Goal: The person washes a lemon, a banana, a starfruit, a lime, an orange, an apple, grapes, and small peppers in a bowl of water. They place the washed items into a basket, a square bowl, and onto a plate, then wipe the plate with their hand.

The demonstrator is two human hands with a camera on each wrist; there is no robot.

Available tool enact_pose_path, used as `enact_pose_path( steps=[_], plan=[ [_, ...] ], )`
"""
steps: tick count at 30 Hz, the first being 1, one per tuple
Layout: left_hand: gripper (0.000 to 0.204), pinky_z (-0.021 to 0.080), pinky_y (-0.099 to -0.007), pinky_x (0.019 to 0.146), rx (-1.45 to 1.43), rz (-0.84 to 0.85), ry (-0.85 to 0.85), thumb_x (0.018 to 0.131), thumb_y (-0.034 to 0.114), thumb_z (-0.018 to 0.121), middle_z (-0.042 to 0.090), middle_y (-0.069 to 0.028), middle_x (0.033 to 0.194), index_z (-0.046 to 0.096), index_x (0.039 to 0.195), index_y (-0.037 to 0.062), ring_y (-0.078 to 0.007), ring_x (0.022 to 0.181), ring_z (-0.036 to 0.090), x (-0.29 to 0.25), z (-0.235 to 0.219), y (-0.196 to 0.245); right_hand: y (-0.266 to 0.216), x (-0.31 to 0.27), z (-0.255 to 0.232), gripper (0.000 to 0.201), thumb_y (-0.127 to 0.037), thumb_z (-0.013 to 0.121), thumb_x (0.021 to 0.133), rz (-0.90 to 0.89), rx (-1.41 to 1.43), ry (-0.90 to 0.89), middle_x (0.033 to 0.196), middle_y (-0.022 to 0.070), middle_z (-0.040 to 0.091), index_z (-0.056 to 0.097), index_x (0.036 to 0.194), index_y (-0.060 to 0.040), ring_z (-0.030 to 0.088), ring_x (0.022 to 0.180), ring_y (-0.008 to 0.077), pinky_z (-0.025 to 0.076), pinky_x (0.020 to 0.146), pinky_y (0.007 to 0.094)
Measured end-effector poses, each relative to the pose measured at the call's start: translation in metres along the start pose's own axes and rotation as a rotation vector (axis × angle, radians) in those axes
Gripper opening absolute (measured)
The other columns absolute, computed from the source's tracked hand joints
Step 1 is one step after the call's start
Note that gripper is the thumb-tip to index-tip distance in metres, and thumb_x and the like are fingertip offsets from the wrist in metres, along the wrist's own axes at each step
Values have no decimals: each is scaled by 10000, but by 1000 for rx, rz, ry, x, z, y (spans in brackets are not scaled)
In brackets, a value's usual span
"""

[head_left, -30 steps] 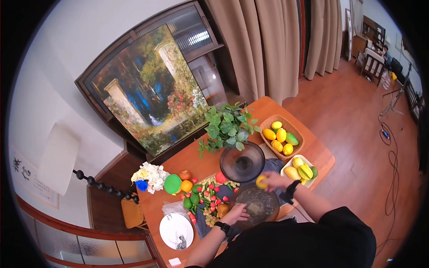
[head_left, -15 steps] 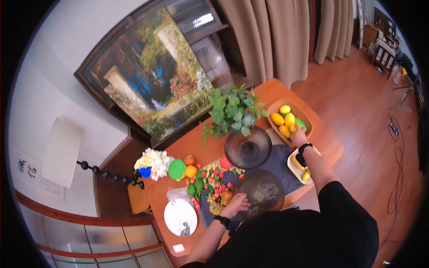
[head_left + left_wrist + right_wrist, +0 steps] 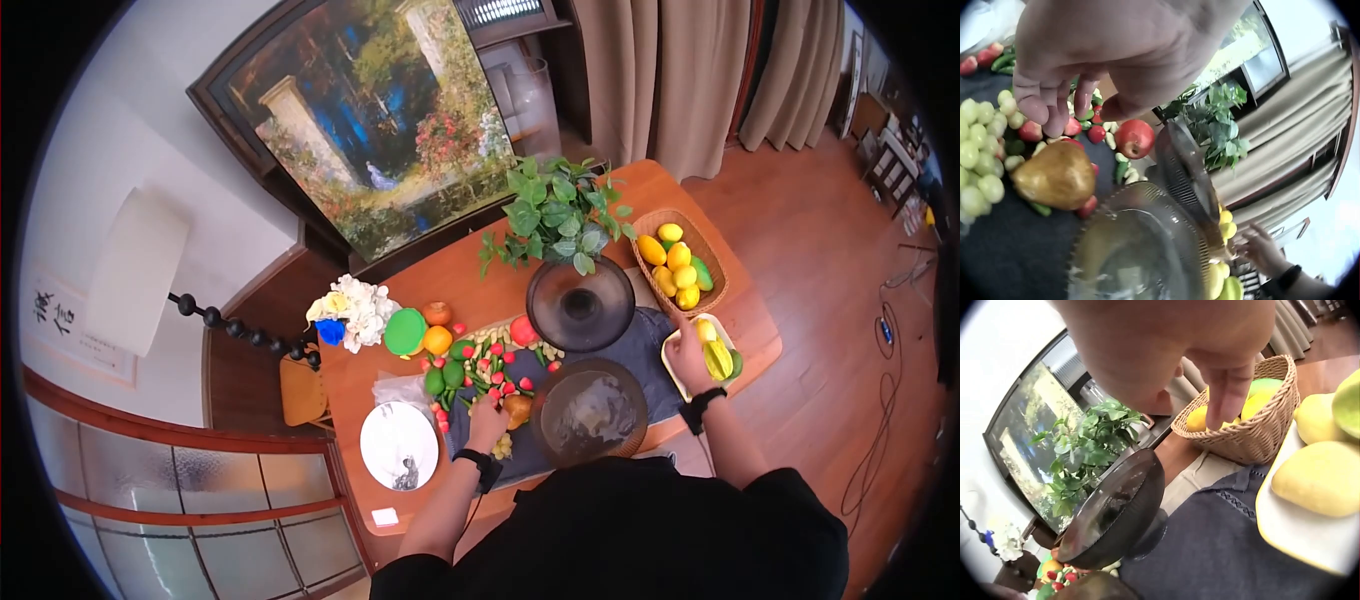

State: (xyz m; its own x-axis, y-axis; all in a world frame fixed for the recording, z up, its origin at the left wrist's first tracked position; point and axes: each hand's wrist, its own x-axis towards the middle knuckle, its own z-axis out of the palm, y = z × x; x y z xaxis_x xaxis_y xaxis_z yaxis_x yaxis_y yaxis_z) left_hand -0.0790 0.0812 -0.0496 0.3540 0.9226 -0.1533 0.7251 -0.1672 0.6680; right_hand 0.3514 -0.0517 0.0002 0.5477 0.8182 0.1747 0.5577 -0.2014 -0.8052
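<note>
Warm brown wood shows beyond the front glass bowl. Left of that bowl, the left hand hangs loosely bent near one pear; right of it, the right hand extends its fingers toward one basket. Neither visibly holds anything; fingertip contact is unclear. Steeply angled fingers best avoid the rim. Inside show six yellow fruits, one clearly green.
</note>
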Motion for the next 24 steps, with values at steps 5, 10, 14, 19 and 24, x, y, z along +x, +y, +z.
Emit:
enact_pose_path(
  steps=[5, 10, 14, 19, 24],
  plan=[
    [692, 472, -494, 935, 290, 20, -164, 774, 247, 740, 486, -306, 1269, 437, 1371, 73, -473, 1109, 539, -5, 5, 21, -47, -64, 17, 503, 51, 529, 774, 9, -26, -136, 1136, 208, 594, 520, 1273, -14, 619, 924, 340, 512, 823, 404],
    [730, 452, -484, 971, 192, 96, -242, 770, 291, 752, 488, -319, 1259, 420, 1374, 51, -471, 1147, 517, 4, 30, 9, -53, -97, 47, 313, -129, 531, 820, -206, -118, -652, 1079, 202, 660, 655, 1087, -22, 619, 1026, 376, 485, 937, 442],
    [752, 447, -474, 978, 179, 103, -219, 756, 284, 759, 483, -327, 1244, 411, 1376, 40, -469, 1140, 519, 4, 34, 9, -41, -97, 72, 295, -146, 544, 814, -227, -150, -613, 1054, 199, 670, 669, 1051, -23, 626, 1013, 372, 490, 923, 442],
    [754, 445, -488, 961, 10, -82, 50, 704, 260, 753, 498, -327, 1191, 414, 1329, 9, -468, 1111, 521, -2, 16, 21, -28, -91, 90, 243, -175, 558, 803, -7, -123, -528, 917, 226, 679, 688, 931, -14, 645, 888, 404, 513, 839, 472],
    [703, 425, -453, 1000, -9, 284, 68, 719, 272, 784, 527, -253, 1220, 468, 1296, 22, -402, 1163, 515, -27, -2, 81, 7, -89, 126, 282, -221, 565, 875, 569, -106, -774, 845, 138, 717, 696, 980, 5, 704, 782, 243, 568, 741, 344]
  ],
)
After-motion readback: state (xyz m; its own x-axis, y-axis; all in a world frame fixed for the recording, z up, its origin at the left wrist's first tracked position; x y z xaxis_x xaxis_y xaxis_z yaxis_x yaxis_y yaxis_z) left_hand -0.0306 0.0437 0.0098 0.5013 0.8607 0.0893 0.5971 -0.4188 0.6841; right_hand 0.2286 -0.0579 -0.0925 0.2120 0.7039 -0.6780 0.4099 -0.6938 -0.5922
